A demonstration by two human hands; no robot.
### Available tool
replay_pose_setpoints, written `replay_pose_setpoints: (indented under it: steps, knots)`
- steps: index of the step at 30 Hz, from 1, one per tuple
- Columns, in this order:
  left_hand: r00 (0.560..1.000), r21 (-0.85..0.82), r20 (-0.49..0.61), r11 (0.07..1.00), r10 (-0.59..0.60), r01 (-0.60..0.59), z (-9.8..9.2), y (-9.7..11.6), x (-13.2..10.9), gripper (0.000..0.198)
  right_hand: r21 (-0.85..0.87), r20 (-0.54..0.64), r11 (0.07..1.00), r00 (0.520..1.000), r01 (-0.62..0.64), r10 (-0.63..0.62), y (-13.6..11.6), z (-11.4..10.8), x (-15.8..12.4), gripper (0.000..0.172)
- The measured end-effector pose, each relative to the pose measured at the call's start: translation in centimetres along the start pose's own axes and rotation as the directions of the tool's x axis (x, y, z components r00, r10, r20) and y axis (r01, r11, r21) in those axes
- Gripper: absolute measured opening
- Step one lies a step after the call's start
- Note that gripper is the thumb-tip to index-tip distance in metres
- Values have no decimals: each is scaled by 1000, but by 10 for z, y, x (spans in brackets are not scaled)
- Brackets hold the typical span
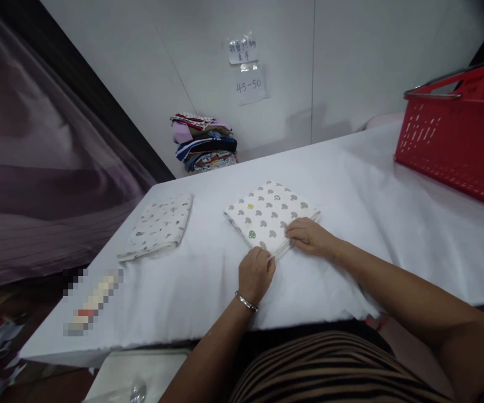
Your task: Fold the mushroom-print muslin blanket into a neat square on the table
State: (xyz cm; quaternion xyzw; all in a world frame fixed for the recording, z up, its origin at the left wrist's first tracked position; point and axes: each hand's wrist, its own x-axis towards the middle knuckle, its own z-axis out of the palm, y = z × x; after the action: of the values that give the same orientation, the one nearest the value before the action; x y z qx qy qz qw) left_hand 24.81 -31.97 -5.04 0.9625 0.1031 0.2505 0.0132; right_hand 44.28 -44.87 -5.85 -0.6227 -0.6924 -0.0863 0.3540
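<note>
A folded white cloth with a grey mushroom print (267, 212) lies in the middle of the white-covered table (368, 184). My left hand (255, 274), with a silver bracelet on the wrist, is closed and pinches the cloth's near corner. My right hand (309, 236) rests on the cloth's near right edge, its fingers curled and gripping that edge. A second folded cloth with small grey prints (158, 226) lies flat on the table to the left, away from both hands.
A red plastic basket (456, 140) stands at the table's far right. A stack of folded, coloured clothes (204, 143) sits against the back wall under two paper notes (246, 67). A dark curtain (36, 168) hangs at the left.
</note>
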Motion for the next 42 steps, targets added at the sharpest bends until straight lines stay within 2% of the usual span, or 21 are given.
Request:
replay_pose_setpoints:
  steps: [5, 8, 12, 14, 17, 20, 24, 28, 31, 35, 37, 42]
  knots:
    - [1000, -37, 2, 999, -10, 10, -1, 1, -1, 9, -21, 61, 994, 992, 109, -108, -23, 4, 5, 29]
    - [999, -158, 19, 987, -32, 34, -5, -1, -3, 12, -30, 146, 989, 980, 142, -136, -38, 13, 9, 28]
    - [983, -438, 92, 880, -161, 185, -9, -20, 0, 13, -56, 195, 994, 978, 92, -80, -45, 19, 9, 26]
    - [957, -485, 107, 825, -271, 288, -10, -36, 4, 13, -61, 204, 995, 977, 77, -63, -45, 20, 9, 26]
    - [890, -440, 155, 776, -429, 451, -7, -59, 15, 13, -84, 218, 995, 975, 60, -40, -49, 21, 11, 25]
    - [837, -359, 212, 756, -504, 547, -2, -74, 27, 16, -133, 223, 990, 975, 42, -12, -56, 23, 15, 27]
    - [814, -224, 176, 783, -554, 581, 8, -93, 41, 21, -208, 210, 978, 977, 6, 39, -64, 28, 19, 18]
    - [799, -113, 129, 792, -587, 600, 21, -117, 57, 32, -253, 159, 967, 987, 17, 24, -63, 38, 18, 16]
    - [786, -65, 114, 785, -608, 616, 30, -134, 72, 41, -265, 144, 964, 990, 34, 5, -60, 44, 17, 18]
    - [741, -55, 133, 742, -658, 668, 39, -151, 93, 52, -257, 150, 966, 989, 27, 12, -58, 46, 18, 16]
    - [733, -80, 154, 731, -663, 678, 42, -159, 100, 50, -246, 154, 969, 988, 28, 10, -57, 46, 18, 16]
    - [720, -126, 210, 712, -662, 691, 48, -178, 113, 28, -204, 182, 979, 982, -11, 49, -55, 46, 19, 19]
